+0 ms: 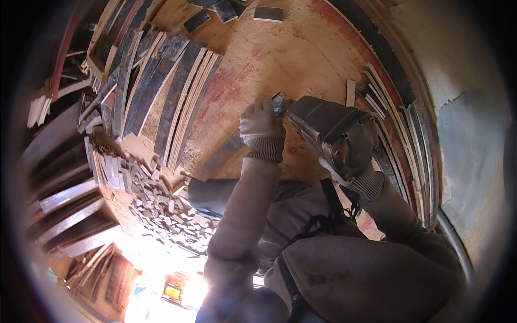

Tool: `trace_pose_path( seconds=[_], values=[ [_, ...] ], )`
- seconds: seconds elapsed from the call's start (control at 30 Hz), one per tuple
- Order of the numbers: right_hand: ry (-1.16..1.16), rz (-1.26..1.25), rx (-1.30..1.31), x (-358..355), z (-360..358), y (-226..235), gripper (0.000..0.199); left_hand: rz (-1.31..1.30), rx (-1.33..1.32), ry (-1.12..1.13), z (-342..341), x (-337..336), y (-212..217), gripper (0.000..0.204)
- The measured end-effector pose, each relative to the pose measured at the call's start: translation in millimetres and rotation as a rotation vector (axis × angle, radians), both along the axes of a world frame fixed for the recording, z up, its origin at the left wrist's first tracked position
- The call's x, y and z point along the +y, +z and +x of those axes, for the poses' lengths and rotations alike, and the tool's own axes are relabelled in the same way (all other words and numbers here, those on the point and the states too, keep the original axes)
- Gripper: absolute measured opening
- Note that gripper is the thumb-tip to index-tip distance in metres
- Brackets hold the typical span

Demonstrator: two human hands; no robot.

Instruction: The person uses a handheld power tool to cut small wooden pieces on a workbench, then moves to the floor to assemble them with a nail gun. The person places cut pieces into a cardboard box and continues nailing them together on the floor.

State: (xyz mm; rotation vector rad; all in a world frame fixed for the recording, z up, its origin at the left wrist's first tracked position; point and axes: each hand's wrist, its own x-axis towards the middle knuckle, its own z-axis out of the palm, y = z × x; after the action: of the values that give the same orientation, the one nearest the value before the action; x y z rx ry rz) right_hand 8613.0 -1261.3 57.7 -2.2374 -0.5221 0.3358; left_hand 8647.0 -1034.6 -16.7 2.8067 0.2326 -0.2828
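My left hand (262, 123), in a pale work glove with a ribbed cuff, is closed over a dark strip of board (222, 155) that runs under it on the sandy surface. Just past its fingers is the greyish metal front (279, 105) of a power tool. The tool's dark, dusty housing (336, 132) widens toward my right side; its exact kind is not clear. My right hand (350, 180), gloved too, is wrapped at the rear of the housing, which hides most of its fingers.
Long dark-faced boards (186, 102) stand stacked at the left. Beneath them spreads a heap of small wood offcuts (161, 202). More strips (398, 145) lean along the wall (471, 140) at right. Dark offcut pieces (268, 14) lie at the far side.
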Motion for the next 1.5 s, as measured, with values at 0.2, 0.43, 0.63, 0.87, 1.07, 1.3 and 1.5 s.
trace_pose_path(
  seconds=[0.2, 0.43, 0.63, 0.87, 1.07, 1.3, 1.5],
  values=[
    [-0.028, -0.247, 0.049, 13, -26, -3, 0.042, -0.038, 0.103, -0.021, -8, 13, -2, 0.04],
    [-0.063, -0.108, -0.098, 27, -17, 29, 0.041, -0.108, 0.007, -0.024, -26, 24, -4, 0.036],
    [-0.098, -0.206, -0.227, 50, -26, 43, 0.044, -0.161, -0.148, 0.035, -54, 41, -13, 0.057],
    [0.063, -0.153, 0.061, 48, -41, 28, 0.048, -0.041, -0.301, 0.143, -125, 100, -11, 0.079],
    [-0.33, 0.1, 0.633, 11, -85, 11, 0.04, -0.065, -0.283, -0.054, -135, 141, -8, 0.063],
    [0.245, -0.581, -0.058, -57, -123, -4, 0.055, 0.075, -0.284, -0.049, -106, 181, 102, 0.065],
    [-0.545, 0.636, 0.834, -44, -162, -40, 0.044, 0.209, -0.757, 0.196, -14, 270, 110, 0.084]
  ],
)
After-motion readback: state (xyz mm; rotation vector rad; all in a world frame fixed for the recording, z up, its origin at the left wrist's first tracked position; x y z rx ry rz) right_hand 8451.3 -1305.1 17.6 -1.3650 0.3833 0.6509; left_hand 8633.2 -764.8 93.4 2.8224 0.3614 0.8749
